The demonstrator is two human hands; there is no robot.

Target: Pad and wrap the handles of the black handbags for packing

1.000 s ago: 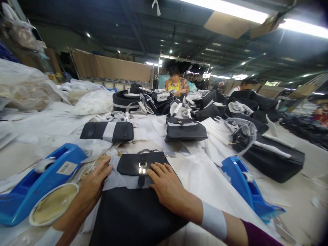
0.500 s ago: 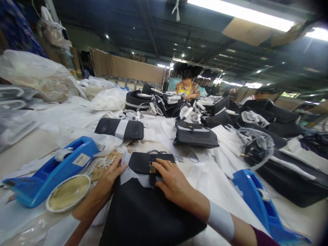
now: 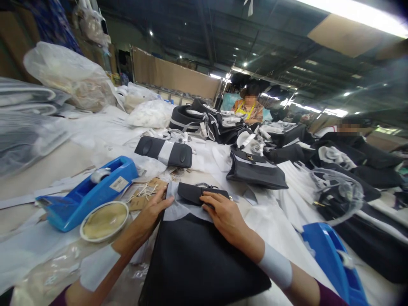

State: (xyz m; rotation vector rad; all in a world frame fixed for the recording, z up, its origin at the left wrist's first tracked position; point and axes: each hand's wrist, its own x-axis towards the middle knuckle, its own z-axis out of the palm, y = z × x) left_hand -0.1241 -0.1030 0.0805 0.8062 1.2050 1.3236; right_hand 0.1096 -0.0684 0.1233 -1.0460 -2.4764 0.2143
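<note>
A black handbag (image 3: 204,259) lies flat in front of me, its short flap (image 3: 191,194) toward the far end. Thin white tissue paper (image 3: 183,211) shows between the flap and the body. My left hand (image 3: 156,210) is closed on the bag's left edge, thumb over the tissue. My right hand (image 3: 226,216) rests on the flap, fingers bent and thumb close to them around the fastening strap. That hand hides the gold clasp and most of the strap. Behind the flap, a dark handle (image 3: 205,185) shows in part.
On the left are a blue tape dispenser (image 3: 92,191), a round tub of yellowish paste (image 3: 105,221) and brown tags (image 3: 138,202). Another blue dispenser (image 3: 334,259) stands at right. Beyond lie a black bag (image 3: 255,170), a black piece with white band (image 3: 164,151) and several bags; a co-worker (image 3: 250,108) sits behind.
The view has swung left, so everything sits further right. My right fingers have bent more and now cover the gold clasp. The left hand keeps its place at the bag's edge.
</note>
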